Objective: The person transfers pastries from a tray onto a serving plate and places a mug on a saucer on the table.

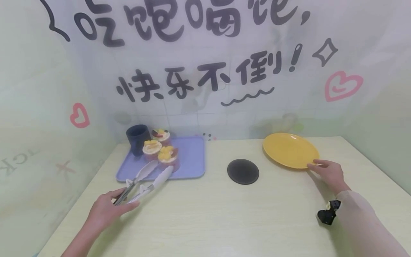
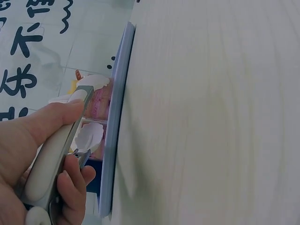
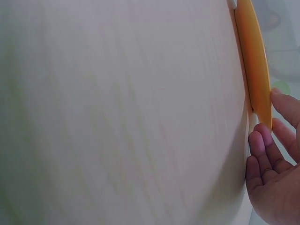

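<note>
My left hand (image 1: 107, 208) grips a pair of tongs (image 1: 141, 185) with pale tips, thumb and fingers on opposite arms. The spread tips reach over the near edge of a lavender tray (image 1: 192, 157) around the front fruit-topped dessert cup (image 1: 167, 159); contact with it cannot be told. Two more dessert cups stand behind, one left (image 1: 151, 150) and one farther back (image 1: 161, 136). At the right, my right hand (image 1: 329, 173) pinches the near right rim of a yellow plate (image 1: 290, 150). In the right wrist view, the thumb is above the plate's rim (image 3: 257, 61) and fingers are below.
A dark blue cup (image 1: 137, 139) stands at the tray's back left. Between tray and plate lies a round black coaster (image 1: 243, 171). A small black device (image 1: 329, 213) is beside my right sleeve. A printed wall sheet (image 1: 205, 117) rises behind the wooden table (image 1: 218, 221).
</note>
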Motion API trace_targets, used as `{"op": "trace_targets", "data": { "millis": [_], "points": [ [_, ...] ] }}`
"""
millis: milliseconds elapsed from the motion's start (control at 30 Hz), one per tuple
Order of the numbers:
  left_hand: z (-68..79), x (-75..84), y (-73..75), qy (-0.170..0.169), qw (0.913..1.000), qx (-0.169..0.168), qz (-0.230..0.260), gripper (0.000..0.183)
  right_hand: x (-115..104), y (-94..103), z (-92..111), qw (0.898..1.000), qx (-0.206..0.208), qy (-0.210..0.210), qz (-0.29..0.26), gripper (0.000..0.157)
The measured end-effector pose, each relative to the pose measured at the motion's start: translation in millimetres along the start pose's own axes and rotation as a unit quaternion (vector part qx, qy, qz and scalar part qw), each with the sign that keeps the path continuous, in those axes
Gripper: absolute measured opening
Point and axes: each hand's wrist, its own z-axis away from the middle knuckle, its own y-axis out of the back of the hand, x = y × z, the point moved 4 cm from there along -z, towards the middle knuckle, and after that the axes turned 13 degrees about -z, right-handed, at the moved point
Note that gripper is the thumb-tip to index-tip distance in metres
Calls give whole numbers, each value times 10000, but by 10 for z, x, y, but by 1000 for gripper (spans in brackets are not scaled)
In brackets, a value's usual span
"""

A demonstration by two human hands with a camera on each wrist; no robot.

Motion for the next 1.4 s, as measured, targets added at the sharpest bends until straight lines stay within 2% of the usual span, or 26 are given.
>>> {"op": "trace_targets", "data": {
  "millis": [400,867,1167,1400],
  "points": [
    [-83,95,-34,-55,10000,-29,-38,99,-30,-1,18,10000,10,-23,70,77],
    [-177,220,-119,-202,9998,21,-58,101,-21,8,3,10000,-43,6,2,83],
    [-256,245,-168,-240,9997,-10,-41,103,-16,15,-18,10000,-54,22,23,81],
    [-314,243,-195,-103,9996,-90,239,103,-10,17,-20,10000,-59,15,32,80]
  ]
}}
